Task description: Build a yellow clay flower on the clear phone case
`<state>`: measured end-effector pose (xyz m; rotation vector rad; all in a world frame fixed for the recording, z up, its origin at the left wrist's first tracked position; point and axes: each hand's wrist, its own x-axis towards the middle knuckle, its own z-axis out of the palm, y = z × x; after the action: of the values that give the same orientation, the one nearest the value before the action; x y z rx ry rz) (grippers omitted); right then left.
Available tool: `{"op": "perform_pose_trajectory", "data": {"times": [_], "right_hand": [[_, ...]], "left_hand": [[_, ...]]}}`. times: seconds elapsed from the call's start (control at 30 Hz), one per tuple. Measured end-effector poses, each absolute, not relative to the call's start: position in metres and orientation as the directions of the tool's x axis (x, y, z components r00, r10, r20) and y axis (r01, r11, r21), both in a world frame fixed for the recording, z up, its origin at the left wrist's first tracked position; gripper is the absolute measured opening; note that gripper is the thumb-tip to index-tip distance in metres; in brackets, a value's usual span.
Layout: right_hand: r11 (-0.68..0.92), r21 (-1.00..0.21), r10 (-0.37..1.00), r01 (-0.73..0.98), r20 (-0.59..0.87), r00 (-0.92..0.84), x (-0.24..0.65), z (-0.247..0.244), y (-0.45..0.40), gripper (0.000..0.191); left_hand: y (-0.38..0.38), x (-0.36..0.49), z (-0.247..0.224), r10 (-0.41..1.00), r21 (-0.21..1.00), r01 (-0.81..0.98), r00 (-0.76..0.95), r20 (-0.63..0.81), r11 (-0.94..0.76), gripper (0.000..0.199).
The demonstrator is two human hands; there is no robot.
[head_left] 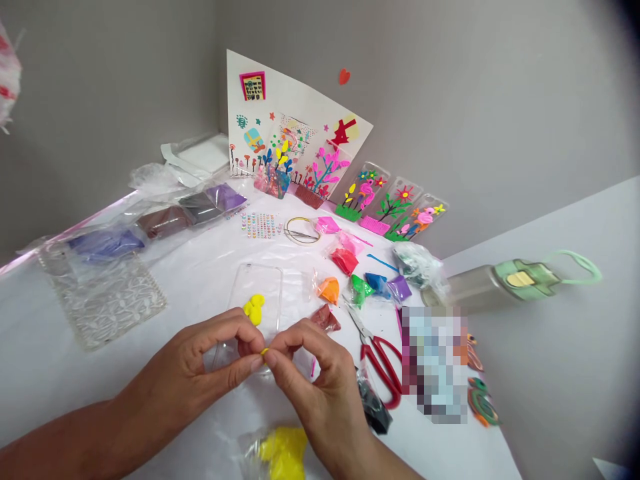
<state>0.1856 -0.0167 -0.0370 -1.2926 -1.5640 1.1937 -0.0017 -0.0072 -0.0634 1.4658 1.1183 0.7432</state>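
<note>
Over the near end of the clear case (241,280), holds a tiny yellow piece (265,352) pinched by both left hand (187,367) and right hand (327,380), near the yellow shape (255,313) lying on the case.

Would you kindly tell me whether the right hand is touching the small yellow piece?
Touching: the head view shows the small yellow piece pinched at the fingertips, between the right hand and the left hand.

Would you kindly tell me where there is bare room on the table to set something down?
Bare white table shows between the textured sheet and clear case, and between that sheet and the left forearm. It is crowded beside the right hand: red-handled scissors, black packet.
</note>
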Motion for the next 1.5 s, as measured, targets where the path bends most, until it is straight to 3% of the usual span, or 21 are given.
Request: {"op": "perform_pose_trajectory", "data": {"times": [0.9, 1.1, 1.5], "right_hand": [[0.019, -0.962, 0.980, 0.272, -0.036, -0.194, 0.1844, -0.0378, -0.0189, 0.007], [0.043, -0.953, 0.981, 0.299, -0.016, -0.192, 0.1851, -0.0380, -0.0170, 0.016], [0.042, -0.967, 0.979, 0.251, -0.010, -0.202, 0.1841, -0.0390, -0.0185, 0.011]], "left_hand": [[-0.0048, -0.0061, -0.0605, 0.902, 0.961, 0.215, 0.358, -0.241, 0.172, 0.021], [-0.0032, -0.0091, -0.0641, 0.884, 0.963, 0.240, 0.417, -0.213, 0.119, 0.022], [-0.0040, -0.0039, -0.0670, 0.877, 0.959, 0.267, 0.433, -0.207, 0.095, 0.019]]}}
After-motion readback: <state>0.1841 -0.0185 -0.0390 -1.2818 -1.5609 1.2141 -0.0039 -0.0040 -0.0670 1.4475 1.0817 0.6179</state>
